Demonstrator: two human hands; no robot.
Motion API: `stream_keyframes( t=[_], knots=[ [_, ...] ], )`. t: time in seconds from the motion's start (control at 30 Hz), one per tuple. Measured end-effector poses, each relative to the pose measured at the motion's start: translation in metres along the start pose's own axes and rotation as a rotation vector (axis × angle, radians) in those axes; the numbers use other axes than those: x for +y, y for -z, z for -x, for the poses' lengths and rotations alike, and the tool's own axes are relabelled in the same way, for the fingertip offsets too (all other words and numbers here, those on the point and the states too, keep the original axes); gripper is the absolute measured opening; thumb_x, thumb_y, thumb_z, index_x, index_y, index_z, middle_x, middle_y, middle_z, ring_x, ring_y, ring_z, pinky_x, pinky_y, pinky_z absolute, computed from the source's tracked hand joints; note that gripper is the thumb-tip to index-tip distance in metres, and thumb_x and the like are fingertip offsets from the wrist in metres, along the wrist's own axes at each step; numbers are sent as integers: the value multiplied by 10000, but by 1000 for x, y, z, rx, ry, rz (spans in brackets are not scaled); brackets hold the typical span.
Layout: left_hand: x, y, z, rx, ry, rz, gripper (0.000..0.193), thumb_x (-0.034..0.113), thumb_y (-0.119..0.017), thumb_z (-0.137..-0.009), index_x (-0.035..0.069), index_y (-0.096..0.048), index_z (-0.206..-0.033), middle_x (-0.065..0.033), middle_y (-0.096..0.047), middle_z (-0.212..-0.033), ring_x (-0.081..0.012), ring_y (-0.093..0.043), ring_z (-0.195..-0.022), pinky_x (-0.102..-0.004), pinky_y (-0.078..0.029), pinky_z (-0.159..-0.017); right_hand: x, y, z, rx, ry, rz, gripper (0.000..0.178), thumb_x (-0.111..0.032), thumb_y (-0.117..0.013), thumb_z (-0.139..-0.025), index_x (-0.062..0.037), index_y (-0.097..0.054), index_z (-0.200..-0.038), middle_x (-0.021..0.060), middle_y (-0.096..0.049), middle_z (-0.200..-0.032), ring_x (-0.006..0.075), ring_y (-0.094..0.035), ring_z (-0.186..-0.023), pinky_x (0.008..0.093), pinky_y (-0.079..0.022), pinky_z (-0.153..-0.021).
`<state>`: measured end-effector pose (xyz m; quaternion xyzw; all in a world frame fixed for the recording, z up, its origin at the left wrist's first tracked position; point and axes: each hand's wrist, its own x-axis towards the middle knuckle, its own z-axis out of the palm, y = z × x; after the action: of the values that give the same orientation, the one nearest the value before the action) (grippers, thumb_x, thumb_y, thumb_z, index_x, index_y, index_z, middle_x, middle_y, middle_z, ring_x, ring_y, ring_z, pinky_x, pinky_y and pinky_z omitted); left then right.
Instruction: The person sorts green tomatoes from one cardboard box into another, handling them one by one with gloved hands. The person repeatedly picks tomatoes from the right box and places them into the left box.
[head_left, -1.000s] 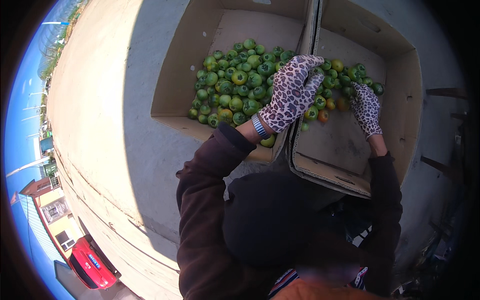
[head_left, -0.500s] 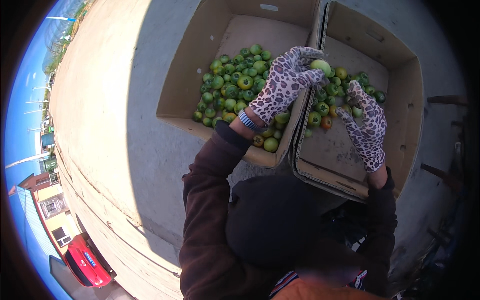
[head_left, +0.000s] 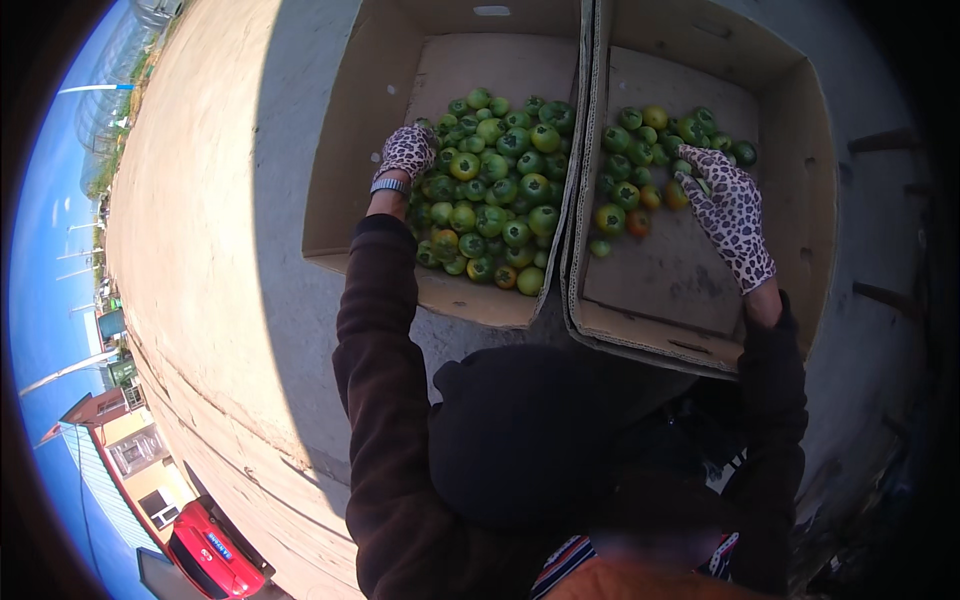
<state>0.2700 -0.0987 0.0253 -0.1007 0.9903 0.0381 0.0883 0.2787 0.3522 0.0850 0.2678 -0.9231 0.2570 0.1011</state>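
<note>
The gloved right hand (head_left: 731, 200) pinches a green tomato (head_left: 700, 180), while piled tomatoes (head_left: 494, 168) lie just right of the left hand (head_left: 408, 152), whose grip I cannot tell

A leopard-print-gloved left hand (head_left: 408, 153) at eleven o'clock is beside round green tomatoes (head_left: 490, 167) in a brown cardboard box (head_left: 500, 62); a leopard-print-gloved right hand (head_left: 730, 212) is at two.

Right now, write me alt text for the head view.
A left hand and a right hand in leopard-print gloves reach into two open, brown cardboard boxes of round, mostly green tomatoes, one hand per box. The left box holds many more tomatoes.
</note>
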Motion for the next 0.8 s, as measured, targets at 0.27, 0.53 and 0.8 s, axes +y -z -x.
stream_keyframes(
  t=[0.27, 0.53, 0.8],
  knots=[
    [16, -14, 6, -99, -27, -216, 230, 168, -627, -773, 79, -665, -981, -160, -636, -1029, -319, -598, -987, -430, -480, -855, -2, -2, 2, -37, -81, 3, 289, -157, -630, -835, -72, -621, -1111, 107, -631, -1084, 244, -603, -1009, 333, -470, -887],
    [44, 25, 16, 85, -42, -85, 499, 202, -677, -766, 82, -537, -1230, -160, -562, -1199, -298, -527, -1121, -394, -423, -955, 73, -9, 8, -144, -434, 207, 338, -196, -607, -825, -80, -595, -1142, 116, -602, -1137, 273, -555, -1075, 358, -435, -930],
    [114, 52, 44, 482, -220, 769, 370, 90, -593, -859, 33, -541, -1221, -137, -611, -1134, -205, -607, -1009, -318, -488, -874, 100, -75, 33, -439, -244, 405, 444, -126, -632, -792, -80, -530, -1222, 139, -542, -1236, 287, -510, -1148, 407, -401, -966]
  ],
)
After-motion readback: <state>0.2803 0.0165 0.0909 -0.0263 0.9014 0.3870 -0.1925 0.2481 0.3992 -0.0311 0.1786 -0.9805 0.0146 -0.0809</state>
